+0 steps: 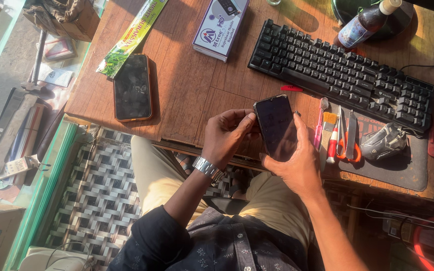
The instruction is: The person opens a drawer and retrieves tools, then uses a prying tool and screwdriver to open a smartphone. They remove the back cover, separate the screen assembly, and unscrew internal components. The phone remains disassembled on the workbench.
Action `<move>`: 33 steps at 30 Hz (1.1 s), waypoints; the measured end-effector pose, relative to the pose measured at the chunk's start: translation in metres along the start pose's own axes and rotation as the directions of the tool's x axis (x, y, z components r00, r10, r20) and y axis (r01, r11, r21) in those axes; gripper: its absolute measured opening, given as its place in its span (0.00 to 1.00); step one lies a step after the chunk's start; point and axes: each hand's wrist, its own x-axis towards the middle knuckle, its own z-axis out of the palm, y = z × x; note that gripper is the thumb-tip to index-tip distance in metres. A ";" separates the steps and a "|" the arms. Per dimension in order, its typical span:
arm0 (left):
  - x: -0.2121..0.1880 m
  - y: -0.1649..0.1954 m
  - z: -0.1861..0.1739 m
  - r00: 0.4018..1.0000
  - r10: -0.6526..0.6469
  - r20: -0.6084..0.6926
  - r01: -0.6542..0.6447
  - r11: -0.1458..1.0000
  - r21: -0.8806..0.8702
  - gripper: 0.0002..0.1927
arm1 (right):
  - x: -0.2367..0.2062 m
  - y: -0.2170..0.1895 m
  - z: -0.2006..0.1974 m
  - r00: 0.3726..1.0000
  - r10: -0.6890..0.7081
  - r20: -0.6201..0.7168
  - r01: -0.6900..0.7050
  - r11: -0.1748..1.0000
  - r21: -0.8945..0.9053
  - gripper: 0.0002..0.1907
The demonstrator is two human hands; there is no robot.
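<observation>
Two hands met over the near edge of the wooden desk (pixel 187 90) in the single head view, and between them sat a dark smartphone (pixel 276 126), screen up and tilted slightly, held above the desk's front lip and the person's lap rather than resting on the wood. The right hand (pixel 297 163) cradled it from below and the side, fingers closed around its lower end with the thumb along the right edge; the left hand (pixel 225 135), with a metal watch on its wrist, was curled narrow, its fingertips pinching at the phone's left edge near the top corner. Judging from that pose, the clearest risk was a slip: the grip sat low on the phone, so any prying or pushing force from the left fingertips could have levered it out of the right palm and dropped it past the desk edge onto the legs or the floor. Hard pressure at one corner could also have cracked or lifted the glass. Just beside the right hand lay a pink toothbrush (pixel 320 123), a small brush, a red-handled tool and scissors (pixel 350 143) on the dark mat (pixel 408 170); a sudden jerk could have swept them off. A second phone (pixel 132 88) with an orange rim lay well apart to the left, the black keyboard (pixel 342 73) behind.
</observation>
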 end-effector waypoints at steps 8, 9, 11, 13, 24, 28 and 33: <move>0.004 0.012 0.007 0.990 -0.012 -0.137 0.040 0.979 0.199 0.18 | 0.001 0.002 0.006 0.997 -0.044 -0.065 0.035 0.991 -0.128 0.60; 0.004 0.012 0.009 0.989 -0.007 -0.148 0.038 0.978 0.206 0.18 | 0.001 0.003 0.007 0.995 -0.068 -0.075 0.056 0.986 -0.156 0.60; 0.003 0.012 0.010 0.985 0.002 -0.175 0.037 0.975 0.220 0.17 | 0.000 0.003 0.008 0.989 -0.118 -0.092 0.097 0.974 -0.207 0.60; 0.003 0.010 0.009 0.979 0.010 -0.203 0.038 0.972 0.231 0.16 | 0.000 0.002 0.010 0.992 -0.079 -0.101 0.050 0.964 -0.262 0.61; 0.012 -0.006 -0.005 0.985 -0.136 -0.109 0.123 0.985 -0.118 0.14 | 0.006 0.009 0.009 0.994 -0.097 -0.053 0.087 0.983 -0.162 0.58; 0.012 -0.001 -0.006 0.980 -0.178 -0.093 0.167 0.980 -0.112 0.16 | 0.007 0.011 0.009 0.994 -0.099 -0.042 0.092 0.984 -0.152 0.57; 0.013 0.001 -0.004 0.986 -0.146 -0.078 0.142 0.988 -0.054 0.16 | 0.006 0.007 0.009 0.993 -0.104 -0.050 0.093 0.978 -0.185 0.57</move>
